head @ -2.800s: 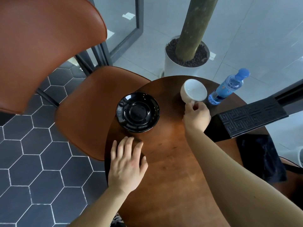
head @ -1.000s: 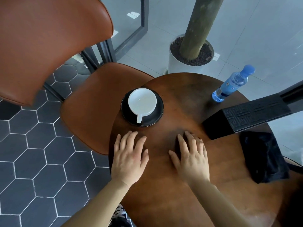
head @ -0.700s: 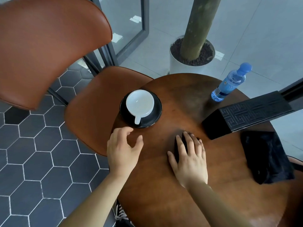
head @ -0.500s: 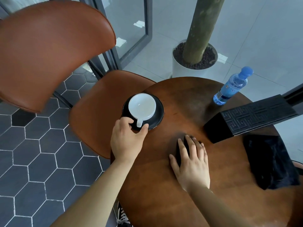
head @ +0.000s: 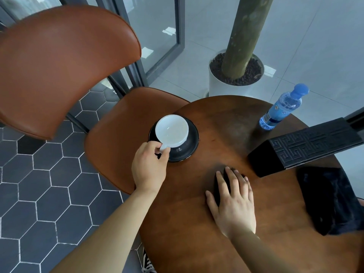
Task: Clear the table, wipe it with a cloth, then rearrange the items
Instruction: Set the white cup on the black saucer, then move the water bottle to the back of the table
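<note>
1. Because it looks like glazed ceramic, the cup (head: pixel 171 130) is probably rigid, brittle and slick, light when empty; it sits tilted on the saucer (head: pixel 184 149), near the table (head: pixel 197 213) edge by the chair (head: pixel 118 134).
2. The left hand (head: pixel 149 170) is closed on the cup's handle, thumb and fingers pinching it. That seems the surest hold, as the smooth rim would slip.
3. The saucer is loose under it, so a lift should be straight up or it may drag.
4. The right hand (head: pixel 234 203) lies flat, fingers spread, over a small dark thing I cannot identify.
5. Further out stand a bottle (head: pixel 281 109), a black box (head: pixel 307 146) and a dark cloth (head: pixel 331 200).
</note>
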The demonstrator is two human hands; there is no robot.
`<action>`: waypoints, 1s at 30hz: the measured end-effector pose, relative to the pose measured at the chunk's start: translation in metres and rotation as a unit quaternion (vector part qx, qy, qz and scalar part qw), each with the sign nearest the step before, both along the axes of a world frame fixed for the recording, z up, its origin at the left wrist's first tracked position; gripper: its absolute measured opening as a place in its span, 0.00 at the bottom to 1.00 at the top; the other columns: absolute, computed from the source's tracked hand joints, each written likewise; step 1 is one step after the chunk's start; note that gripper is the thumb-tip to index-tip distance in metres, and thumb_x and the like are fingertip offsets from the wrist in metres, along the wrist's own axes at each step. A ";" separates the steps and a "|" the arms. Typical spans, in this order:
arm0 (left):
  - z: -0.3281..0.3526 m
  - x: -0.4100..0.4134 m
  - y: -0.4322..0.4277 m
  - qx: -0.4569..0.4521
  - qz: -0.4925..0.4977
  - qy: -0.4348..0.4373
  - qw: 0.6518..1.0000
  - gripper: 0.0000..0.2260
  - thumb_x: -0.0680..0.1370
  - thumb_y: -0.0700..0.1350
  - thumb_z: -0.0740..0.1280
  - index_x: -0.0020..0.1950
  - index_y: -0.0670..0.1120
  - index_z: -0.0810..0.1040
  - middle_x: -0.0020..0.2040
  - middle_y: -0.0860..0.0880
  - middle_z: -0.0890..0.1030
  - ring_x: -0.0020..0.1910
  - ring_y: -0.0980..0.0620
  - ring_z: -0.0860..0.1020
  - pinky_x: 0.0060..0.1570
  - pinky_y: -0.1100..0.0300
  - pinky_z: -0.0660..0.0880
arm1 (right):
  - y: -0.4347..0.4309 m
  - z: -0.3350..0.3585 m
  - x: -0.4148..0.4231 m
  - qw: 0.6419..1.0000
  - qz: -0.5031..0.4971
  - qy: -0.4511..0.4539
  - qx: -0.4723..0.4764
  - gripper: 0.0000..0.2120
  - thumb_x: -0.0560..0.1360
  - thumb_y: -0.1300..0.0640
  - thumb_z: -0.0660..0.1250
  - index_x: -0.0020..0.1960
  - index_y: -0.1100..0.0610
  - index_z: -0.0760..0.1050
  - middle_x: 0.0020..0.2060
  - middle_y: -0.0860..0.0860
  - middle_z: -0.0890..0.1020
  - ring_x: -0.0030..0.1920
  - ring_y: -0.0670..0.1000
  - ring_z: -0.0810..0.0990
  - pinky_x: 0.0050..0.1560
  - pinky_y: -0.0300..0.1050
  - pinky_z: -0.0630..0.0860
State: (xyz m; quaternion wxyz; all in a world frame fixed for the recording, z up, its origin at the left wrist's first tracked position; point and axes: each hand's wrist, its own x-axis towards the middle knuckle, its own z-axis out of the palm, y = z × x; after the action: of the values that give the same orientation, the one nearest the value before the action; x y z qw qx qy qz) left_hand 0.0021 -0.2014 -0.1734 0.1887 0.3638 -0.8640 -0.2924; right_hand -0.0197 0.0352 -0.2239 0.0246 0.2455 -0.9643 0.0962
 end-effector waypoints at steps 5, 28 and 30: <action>-0.001 0.002 -0.002 -0.002 -0.011 0.018 1.000 0.07 0.77 0.49 0.74 0.46 0.47 0.82 0.42 0.51 0.81 0.40 0.49 0.78 0.37 0.51 0.77 | -0.001 0.002 0.001 1.000 -0.002 -0.003 0.004 0.29 0.79 0.39 0.60 0.73 0.56 0.73 0.73 0.57 0.72 0.76 0.61 0.66 0.77 0.62 0.58; -0.011 0.033 0.017 -0.050 -0.002 0.065 0.997 0.13 0.75 0.44 0.76 0.55 0.43 0.78 0.50 0.48 0.75 0.42 0.50 0.76 0.39 0.59 0.72 | -0.001 0.002 0.001 1.000 -0.002 -0.001 0.003 0.29 0.79 0.39 0.60 0.73 0.55 0.72 0.73 0.57 0.72 0.76 0.61 0.65 0.78 0.61 0.57; -0.020 0.049 0.035 -0.093 -0.076 0.081 0.989 0.10 0.76 0.40 0.72 0.56 0.41 0.78 0.50 0.45 0.76 0.45 0.47 0.77 0.44 0.55 0.76 | 0.000 0.001 0.001 1.000 0.001 -0.003 0.004 0.29 0.79 0.38 0.59 0.74 0.55 0.72 0.74 0.57 0.71 0.76 0.60 0.65 0.79 0.61 0.56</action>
State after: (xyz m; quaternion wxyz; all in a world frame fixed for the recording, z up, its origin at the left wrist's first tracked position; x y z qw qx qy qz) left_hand 0.0510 -0.1661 -0.1934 0.2682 0.2534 -0.8944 -0.2527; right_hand -0.0187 0.0350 -0.2226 0.0206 0.2459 -0.9646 0.0934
